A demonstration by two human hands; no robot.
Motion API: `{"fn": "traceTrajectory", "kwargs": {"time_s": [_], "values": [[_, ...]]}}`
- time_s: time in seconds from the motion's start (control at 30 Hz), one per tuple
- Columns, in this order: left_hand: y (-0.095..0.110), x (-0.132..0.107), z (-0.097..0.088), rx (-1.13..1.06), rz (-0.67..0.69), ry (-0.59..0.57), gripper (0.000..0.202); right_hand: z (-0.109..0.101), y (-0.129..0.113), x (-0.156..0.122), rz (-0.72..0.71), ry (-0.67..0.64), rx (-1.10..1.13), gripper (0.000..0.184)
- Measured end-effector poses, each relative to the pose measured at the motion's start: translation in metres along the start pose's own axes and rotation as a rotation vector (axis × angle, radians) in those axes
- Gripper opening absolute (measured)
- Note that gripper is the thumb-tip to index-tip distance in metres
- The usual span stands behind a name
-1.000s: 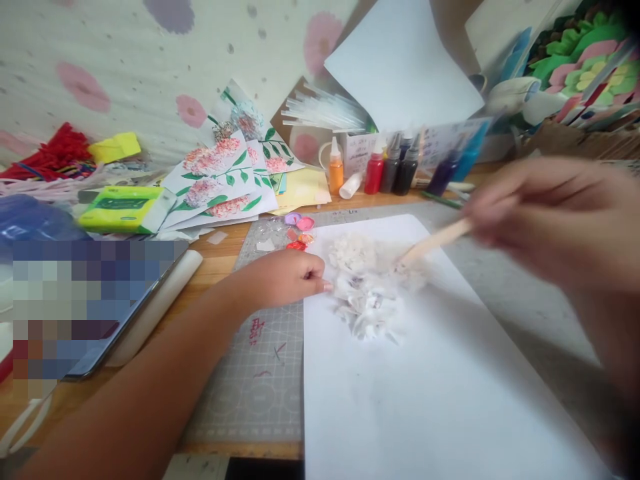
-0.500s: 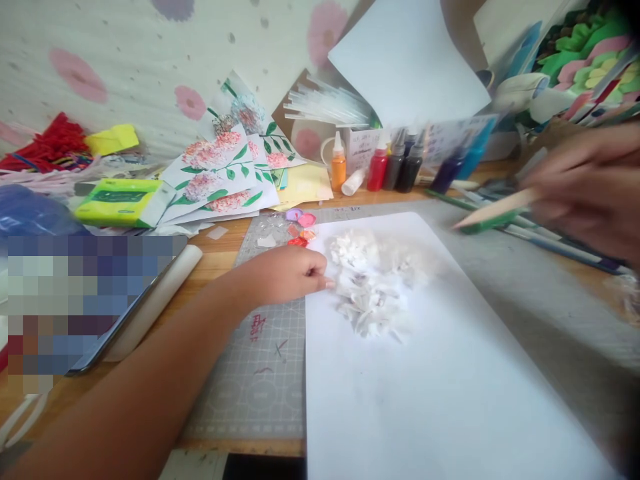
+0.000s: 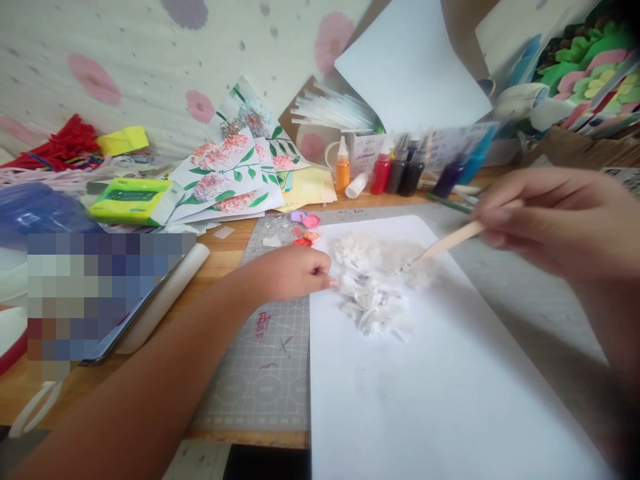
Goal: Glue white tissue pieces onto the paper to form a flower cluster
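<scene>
A white sheet of paper carries clumps of white crumpled tissue paper in its upper part. My left hand is closed, fingers curled and thumb forward, at the sheet's left edge beside the tissue. Whether anything is pinched in it cannot be seen. My right hand is shut on a pale wooden stick with a tapered tip. The stick slants down to the left, and its tip is at the right-hand tissue clump, which looks blurred.
Beneath the paper lies a grey cutting mat. Several paint bottles stand behind it. Flower pictures, a yellow-green box and a white roll are at the left. Small coloured caps sit near my left hand.
My right hand has moved left and down with the wooden stick, bringing its tip from right of the paper to the tissue. My left hand stays at the sheet's edge.
</scene>
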State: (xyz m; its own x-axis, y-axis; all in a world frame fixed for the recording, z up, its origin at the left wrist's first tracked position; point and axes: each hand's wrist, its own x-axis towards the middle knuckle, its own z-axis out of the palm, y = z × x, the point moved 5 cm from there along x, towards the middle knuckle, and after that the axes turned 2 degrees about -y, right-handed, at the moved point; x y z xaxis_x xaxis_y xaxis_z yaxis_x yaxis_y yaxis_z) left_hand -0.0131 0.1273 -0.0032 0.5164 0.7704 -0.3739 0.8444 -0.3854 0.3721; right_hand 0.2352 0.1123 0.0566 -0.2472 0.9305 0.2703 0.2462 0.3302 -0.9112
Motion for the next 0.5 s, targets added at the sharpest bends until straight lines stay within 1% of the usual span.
{"fn": "traceTrajectory", "kwargs": {"time_s": [0.1,0.13,0.2,0.27,0.37,0.43,0.5], "values": [[0.0,0.0,0.0,0.006,-0.003,-0.003,0.036,0.036,-0.002,-0.002,0.069,-0.314,-0.094,0.01],[0.0,0.0,0.0,0.007,-0.004,-0.003,0.036,0.042,-0.001,-0.003,0.093,-0.406,-0.123,0.011],[0.0,0.0,0.0,0.009,-0.003,0.002,0.036,0.044,0.004,-0.004,0.144,-0.535,-0.141,0.012],[-0.001,0.001,0.0,0.01,-0.002,0.003,0.037,0.037,0.011,-0.003,0.205,-0.606,-0.122,0.012],[-0.001,0.001,0.0,0.003,-0.005,-0.003,0.037,0.028,0.017,-0.003,0.258,-0.669,-0.078,0.012],[0.0,0.001,0.0,0.002,-0.002,-0.008,0.037,0.032,0.017,-0.004,0.267,-0.713,-0.086,0.013],[0.001,0.001,0.0,0.01,0.008,-0.009,0.037,0.041,0.017,-0.004,0.263,-0.759,-0.143,0.014]]}}
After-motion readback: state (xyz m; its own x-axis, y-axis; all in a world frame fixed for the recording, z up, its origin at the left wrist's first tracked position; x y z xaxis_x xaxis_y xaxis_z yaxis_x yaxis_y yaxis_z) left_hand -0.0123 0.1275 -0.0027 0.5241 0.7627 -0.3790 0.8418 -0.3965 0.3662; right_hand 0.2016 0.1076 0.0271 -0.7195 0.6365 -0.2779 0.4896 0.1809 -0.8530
